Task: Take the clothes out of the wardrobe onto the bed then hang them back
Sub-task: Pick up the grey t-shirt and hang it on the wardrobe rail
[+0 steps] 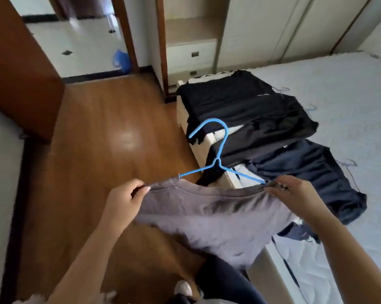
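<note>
A grey-purple T-shirt (209, 218) hangs between my hands beside the bed, with a blue wire hanger (218, 150) pushed into its neck, hook pointing up and away. My left hand (125, 199) pinches the shirt's left shoulder. At the right shoulder my right hand (294, 191) grips the shirt where the hanger's end goes in. Several dark garments lie on the white mattress (343, 102): a black one (240, 106) farther off and a navy one (316, 172) nearer. The wardrobe (262, 29) with cream doors stands behind the bed.
Wooden floor (110, 128) stretches left of the bed. A brown door (16, 69) stands open at the left, and a doorway leads to a tiled room with a blue object (120, 60). Cream shelves and drawers (191, 51) sit beside the wardrobe.
</note>
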A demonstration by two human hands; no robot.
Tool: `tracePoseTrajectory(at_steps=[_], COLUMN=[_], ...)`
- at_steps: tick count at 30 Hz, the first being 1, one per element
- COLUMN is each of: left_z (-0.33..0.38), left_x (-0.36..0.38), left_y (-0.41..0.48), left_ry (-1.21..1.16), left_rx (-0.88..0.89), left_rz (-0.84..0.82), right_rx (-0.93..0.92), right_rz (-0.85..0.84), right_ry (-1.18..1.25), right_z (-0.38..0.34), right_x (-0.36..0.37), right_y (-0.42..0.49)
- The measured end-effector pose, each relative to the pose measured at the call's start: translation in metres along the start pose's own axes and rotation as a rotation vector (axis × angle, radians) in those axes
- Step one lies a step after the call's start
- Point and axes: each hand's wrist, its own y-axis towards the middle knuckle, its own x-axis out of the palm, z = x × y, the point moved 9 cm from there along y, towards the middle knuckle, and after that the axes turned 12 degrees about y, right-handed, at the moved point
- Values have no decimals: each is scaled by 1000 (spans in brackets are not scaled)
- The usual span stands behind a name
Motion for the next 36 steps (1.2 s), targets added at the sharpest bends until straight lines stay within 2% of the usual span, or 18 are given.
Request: tracePoseTrajectory(at_steps=[5,9,15,22,25,28,32,36], left_z=[-47,-65,-67,-114,-151,-184,-214,-228], left_x=[-22,-30,-68,-87,-85,-84,-91,-102], left_y=[53,128,256,378,444,519,620,732], left_ry=[70,137,144,127,119,106,67,80], left_rx=[-109,-171,-264,-402,-434,-426,-347,-264], left_rz=[74,112,218,273,259,208,115,109], right_rx=[-4,-16,-22,-143,-166,-108,-68,-110], right_rz=[-119,-175,-279,-317,-301,-245,-186,-114], right_ry=[79,127,224,72,33,8,8,-38], right_z=[-28,-44,-94,-167,-194,-217,-254,-289], right_x=[59,93,100,140,173,198,209,202], right_y=[87,187,333,491,554,612,688,768])
